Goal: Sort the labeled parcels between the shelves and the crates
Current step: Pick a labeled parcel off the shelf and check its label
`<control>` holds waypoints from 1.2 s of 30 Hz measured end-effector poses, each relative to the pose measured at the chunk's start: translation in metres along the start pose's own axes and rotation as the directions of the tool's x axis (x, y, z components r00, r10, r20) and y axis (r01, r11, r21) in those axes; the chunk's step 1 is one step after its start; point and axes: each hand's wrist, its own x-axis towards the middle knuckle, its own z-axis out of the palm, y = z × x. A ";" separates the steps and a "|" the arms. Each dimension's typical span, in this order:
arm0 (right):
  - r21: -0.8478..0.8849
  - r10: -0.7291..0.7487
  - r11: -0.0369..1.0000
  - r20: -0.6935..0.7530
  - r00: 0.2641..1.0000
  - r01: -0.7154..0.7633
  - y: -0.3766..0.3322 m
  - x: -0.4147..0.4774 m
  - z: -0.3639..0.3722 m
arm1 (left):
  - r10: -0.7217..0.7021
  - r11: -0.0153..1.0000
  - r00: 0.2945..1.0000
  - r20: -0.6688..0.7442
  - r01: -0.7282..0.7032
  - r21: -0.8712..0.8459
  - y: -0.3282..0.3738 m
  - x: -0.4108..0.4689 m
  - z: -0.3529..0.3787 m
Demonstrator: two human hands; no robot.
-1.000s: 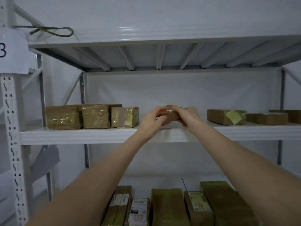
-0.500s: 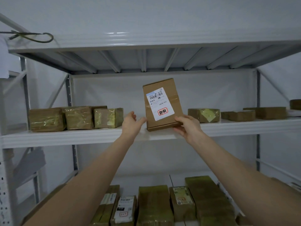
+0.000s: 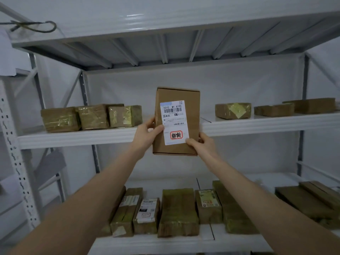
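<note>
I hold a flat brown cardboard parcel [image 3: 191, 100] upright in front of the middle shelf [image 3: 77, 138]. Its white label with a barcode and a red stamp faces me. My left hand [image 3: 147, 135] grips the parcel's left edge, thumb on the label. My right hand [image 3: 201, 144] grips its lower right corner. The parcel's bottom edge hangs a little below the shelf's front lip.
Three taped brown parcels [image 3: 92, 117] sit on the middle shelf at left, three more [image 3: 233, 110] at right. The lower shelf [image 3: 147, 243] holds several parcels, some labeled. An upper shelf [image 3: 165, 21] spans above. A perforated upright [image 3: 12, 153] stands at left.
Both hands picked the parcel up off the middle shelf and turned it upright. My left hand, free half a second ago, now grips its left edge. The parcel came closer and lower.
</note>
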 end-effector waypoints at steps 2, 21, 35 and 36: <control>-0.044 -0.027 0.999 0.022 0.999 0.028 0.017 -0.010 0.008 | 0.004 0.999 1.000 0.000 -0.004 0.047 -0.013 -0.017 -0.005; -0.237 0.328 0.941 0.472 0.819 -0.240 0.169 -0.157 0.192 | -0.553 0.762 0.747 -0.370 0.632 0.137 -0.186 -0.226 -0.127; -0.340 0.423 0.906 0.723 0.546 -0.252 0.186 -0.284 0.414 | -0.668 0.547 0.419 -0.614 0.837 -0.024 -0.274 -0.376 -0.315; -0.342 0.427 0.904 0.739 0.521 -0.256 0.186 -0.293 0.430 | -0.674 0.530 0.393 -0.626 0.847 -0.038 -0.279 -0.386 -0.329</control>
